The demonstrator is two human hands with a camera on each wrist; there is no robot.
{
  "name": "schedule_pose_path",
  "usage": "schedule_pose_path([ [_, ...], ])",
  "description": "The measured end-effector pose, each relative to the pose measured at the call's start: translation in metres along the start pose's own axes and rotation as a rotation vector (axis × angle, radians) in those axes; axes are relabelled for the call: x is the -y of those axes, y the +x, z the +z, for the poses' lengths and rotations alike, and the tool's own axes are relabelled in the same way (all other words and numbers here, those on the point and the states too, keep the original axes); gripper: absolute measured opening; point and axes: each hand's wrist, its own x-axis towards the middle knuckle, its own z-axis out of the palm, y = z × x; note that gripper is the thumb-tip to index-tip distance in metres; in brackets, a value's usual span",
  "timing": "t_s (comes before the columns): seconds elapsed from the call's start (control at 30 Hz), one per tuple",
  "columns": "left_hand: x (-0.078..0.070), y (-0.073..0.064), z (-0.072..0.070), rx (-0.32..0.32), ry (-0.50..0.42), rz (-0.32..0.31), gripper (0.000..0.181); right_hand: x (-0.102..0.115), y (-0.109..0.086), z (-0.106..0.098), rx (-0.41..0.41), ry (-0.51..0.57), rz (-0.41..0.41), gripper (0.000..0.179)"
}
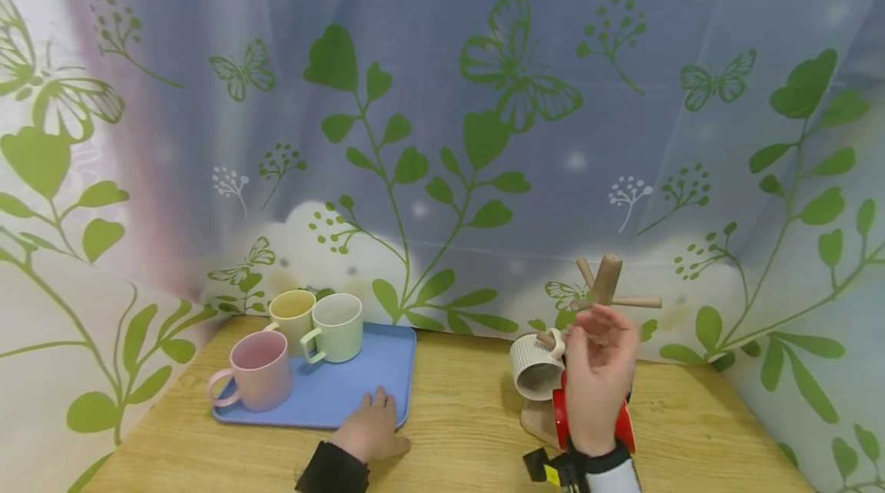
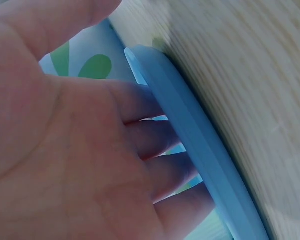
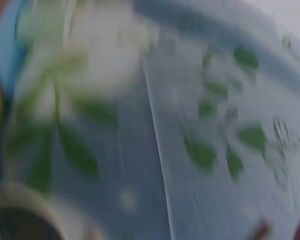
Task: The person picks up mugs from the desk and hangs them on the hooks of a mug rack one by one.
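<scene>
My left hand (image 1: 376, 425) rests at the front right corner of a blue tray (image 1: 383, 355), its fingers extended over the rim. The left wrist view shows the tray's rim (image 2: 190, 130) crossing in front of those fingers. My right hand (image 1: 601, 378) is raised in front of a wooden mug tree (image 1: 608, 279), fingers loosely bent near its post and no mug in them. A white ribbed mug (image 1: 527, 358) hangs on a peg at the left. Behind my wrist is a red mug (image 1: 624, 429), partly hidden. The right wrist view is blurred.
On the tray's left part stand a pink mug (image 1: 261, 382), a yellow mug (image 1: 289, 309) and a pale green mug (image 1: 339, 335). The wooden table (image 1: 463, 393) backs onto a patterned curtain (image 1: 429, 132). Pegs of the mug tree stick out sideways above my right hand.
</scene>
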Motion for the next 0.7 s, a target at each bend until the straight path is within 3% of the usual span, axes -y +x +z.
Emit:
schedule_pose_path([
  [0.1,0.000,0.000,0.000,-0.008,0.007,0.010,0.078,-0.004,0.019,-0.023,-0.135,-0.253,-0.079,0.018],
  [0.17,0.000,0.000,0.000,-0.011,0.011,0.016,0.078,-0.007,0.029,-0.037,-0.116,-0.437,-0.014,0.016],
  [0.23,0.000,0.000,-0.001,-0.009,0.010,0.020,0.078,-0.010,0.036,-0.051,0.018,-0.591,0.130,0.022],
  [0.33,0.001,0.000,-0.001,-0.002,0.008,0.018,0.077,-0.016,0.042,-0.066,0.392,-0.802,0.383,0.051],
  [0.4,0.001,0.001,-0.001,0.001,0.013,0.016,0.077,-0.023,0.043,-0.073,0.644,-0.887,0.479,0.070],
  [0.47,0.002,0.001,0.000,0.002,0.017,0.013,0.077,-0.032,0.042,-0.075,0.811,-0.908,0.493,0.078],
  [0.53,0.003,0.001,0.000,0.001,0.021,0.012,0.077,-0.040,0.038,-0.074,0.881,-0.903,0.466,0.072],
  [0.6,0.003,0.002,0.000,0.000,0.023,0.013,0.077,-0.046,0.035,-0.071,0.887,-0.913,0.432,0.065],
  [0.7,0.004,0.003,0.000,-0.002,0.019,0.011,0.077,-0.050,0.031,-0.067,0.883,-0.992,0.451,0.065],
])
